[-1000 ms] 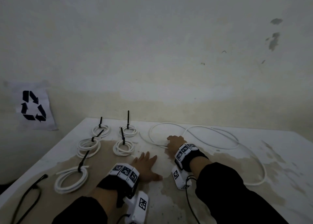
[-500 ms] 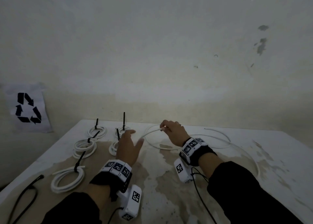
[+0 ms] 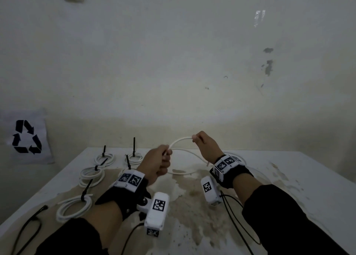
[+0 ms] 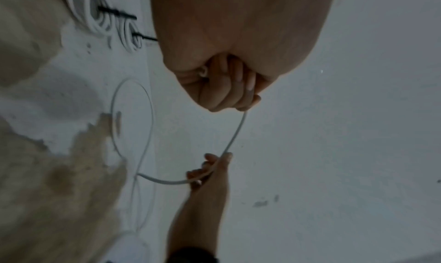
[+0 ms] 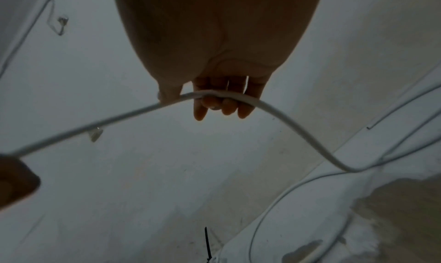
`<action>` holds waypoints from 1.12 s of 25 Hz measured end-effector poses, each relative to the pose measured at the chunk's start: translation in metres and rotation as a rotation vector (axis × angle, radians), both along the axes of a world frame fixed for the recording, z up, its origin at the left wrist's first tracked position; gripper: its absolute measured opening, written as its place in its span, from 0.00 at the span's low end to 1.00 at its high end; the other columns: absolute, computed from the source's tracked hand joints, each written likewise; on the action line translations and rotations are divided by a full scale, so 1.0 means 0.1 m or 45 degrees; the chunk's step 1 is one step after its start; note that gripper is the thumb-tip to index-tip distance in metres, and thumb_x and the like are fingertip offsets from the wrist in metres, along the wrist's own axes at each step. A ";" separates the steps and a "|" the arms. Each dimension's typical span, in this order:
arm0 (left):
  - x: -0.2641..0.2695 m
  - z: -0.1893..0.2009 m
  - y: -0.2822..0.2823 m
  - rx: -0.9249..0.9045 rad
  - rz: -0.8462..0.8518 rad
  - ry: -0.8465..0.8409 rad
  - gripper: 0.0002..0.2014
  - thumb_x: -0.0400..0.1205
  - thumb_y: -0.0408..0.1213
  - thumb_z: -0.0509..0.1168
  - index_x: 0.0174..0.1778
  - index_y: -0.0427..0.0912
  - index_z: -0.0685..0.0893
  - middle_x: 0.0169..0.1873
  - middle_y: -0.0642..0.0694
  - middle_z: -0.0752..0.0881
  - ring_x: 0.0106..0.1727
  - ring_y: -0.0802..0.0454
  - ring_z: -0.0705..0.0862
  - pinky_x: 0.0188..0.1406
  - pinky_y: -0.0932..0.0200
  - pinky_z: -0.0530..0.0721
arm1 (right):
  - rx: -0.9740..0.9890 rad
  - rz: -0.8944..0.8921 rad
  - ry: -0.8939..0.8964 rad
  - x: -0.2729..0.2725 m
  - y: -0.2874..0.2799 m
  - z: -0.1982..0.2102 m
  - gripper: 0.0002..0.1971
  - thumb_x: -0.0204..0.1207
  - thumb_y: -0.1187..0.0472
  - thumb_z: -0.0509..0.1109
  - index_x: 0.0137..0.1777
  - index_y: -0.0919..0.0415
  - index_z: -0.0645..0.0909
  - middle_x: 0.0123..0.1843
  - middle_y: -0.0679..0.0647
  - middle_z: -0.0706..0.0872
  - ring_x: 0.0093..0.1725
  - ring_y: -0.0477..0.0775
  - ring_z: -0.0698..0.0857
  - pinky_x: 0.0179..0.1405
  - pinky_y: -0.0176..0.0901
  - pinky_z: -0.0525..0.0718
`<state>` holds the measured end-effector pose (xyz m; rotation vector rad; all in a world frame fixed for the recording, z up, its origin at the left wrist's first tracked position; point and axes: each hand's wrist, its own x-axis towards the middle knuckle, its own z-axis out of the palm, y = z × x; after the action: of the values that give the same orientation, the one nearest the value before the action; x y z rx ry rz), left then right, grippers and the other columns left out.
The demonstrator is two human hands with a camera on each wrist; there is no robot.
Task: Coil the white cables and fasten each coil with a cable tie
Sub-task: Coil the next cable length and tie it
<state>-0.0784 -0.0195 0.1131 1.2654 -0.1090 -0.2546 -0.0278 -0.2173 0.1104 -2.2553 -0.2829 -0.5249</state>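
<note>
The left hand [image 3: 158, 163] is closed in a fist round the end of the loose white cable [image 3: 180, 140]; the left wrist view shows the cut end peeking out between the curled fingers [image 4: 229, 86]. Holding the very end this way gives a fixed anchor from which a first loop can be formed. The right hand [image 3: 206, 146] pinches the same cable a short way along, thumb on top and fingers underneath, so the stretch between the two hands arches up off the table [image 3: 289, 177]. From the right hand the cable drops back to the table and trails in wide slack curves toward the far right edge, free to be drawn in. Five finished coils [image 3: 74, 208], each cinched with a black cable tie [image 3: 86, 190], lie grouped along the left side, probably kept clear of the working space. A spare black tie [image 3: 28, 224] lies near the left front corner, within reach.
</note>
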 end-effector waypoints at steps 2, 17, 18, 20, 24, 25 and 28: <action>-0.04 0.20 0.00 -0.257 0.016 -0.020 0.15 0.83 0.35 0.48 0.31 0.42 0.70 0.14 0.56 0.63 0.12 0.61 0.58 0.08 0.72 0.54 | 0.091 -0.012 0.076 -0.12 -0.02 -0.02 0.19 0.85 0.47 0.54 0.45 0.62 0.75 0.31 0.50 0.74 0.33 0.52 0.74 0.37 0.45 0.72; -0.27 0.67 0.09 -0.725 0.363 -0.388 0.15 0.85 0.32 0.47 0.34 0.42 0.72 0.15 0.56 0.66 0.14 0.62 0.61 0.11 0.69 0.57 | -0.119 -0.126 -0.136 -0.73 -0.35 -0.01 0.05 0.82 0.53 0.63 0.54 0.47 0.79 0.39 0.50 0.83 0.34 0.51 0.81 0.34 0.44 0.79; -0.24 0.61 0.06 -0.619 0.378 -0.417 0.15 0.86 0.32 0.48 0.35 0.42 0.72 0.17 0.55 0.67 0.15 0.62 0.62 0.12 0.70 0.57 | -0.511 -0.180 -0.160 -0.77 -0.33 0.02 0.08 0.83 0.50 0.60 0.56 0.44 0.80 0.45 0.48 0.84 0.39 0.52 0.84 0.35 0.44 0.79; -0.16 0.44 -0.02 -0.340 0.403 -0.523 0.15 0.89 0.34 0.49 0.36 0.42 0.71 0.22 0.51 0.68 0.17 0.63 0.64 0.15 0.70 0.61 | -1.034 -0.147 -0.206 -0.85 -0.28 0.06 0.11 0.84 0.49 0.57 0.59 0.41 0.79 0.52 0.46 0.85 0.48 0.54 0.85 0.36 0.43 0.76; -0.04 -0.01 -0.13 0.177 0.409 -0.599 0.13 0.89 0.36 0.48 0.41 0.41 0.73 0.32 0.45 0.75 0.30 0.54 0.76 0.30 0.65 0.79 | -1.286 0.131 -0.453 -0.97 -0.21 0.09 0.11 0.83 0.49 0.58 0.55 0.43 0.83 0.49 0.47 0.86 0.47 0.56 0.83 0.42 0.44 0.64; -0.04 -0.10 -0.17 0.212 0.385 -0.570 0.13 0.89 0.35 0.49 0.41 0.40 0.73 0.33 0.43 0.77 0.33 0.52 0.78 0.32 0.66 0.83 | -1.308 0.172 -0.500 -0.99 -0.19 0.08 0.11 0.82 0.49 0.58 0.53 0.43 0.84 0.46 0.47 0.86 0.44 0.55 0.82 0.42 0.45 0.63; -0.14 -0.21 -0.33 0.418 0.205 -0.592 0.08 0.88 0.31 0.52 0.44 0.36 0.71 0.32 0.42 0.80 0.31 0.57 0.83 0.30 0.72 0.83 | -1.241 0.245 -0.558 -1.05 -0.17 0.05 0.15 0.81 0.47 0.53 0.50 0.43 0.83 0.41 0.47 0.83 0.39 0.53 0.79 0.41 0.44 0.64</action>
<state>-0.0921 -0.0522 0.0926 1.6346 -0.3734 0.1735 -0.1327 -0.2341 0.1154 -2.9479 -1.1750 -0.9101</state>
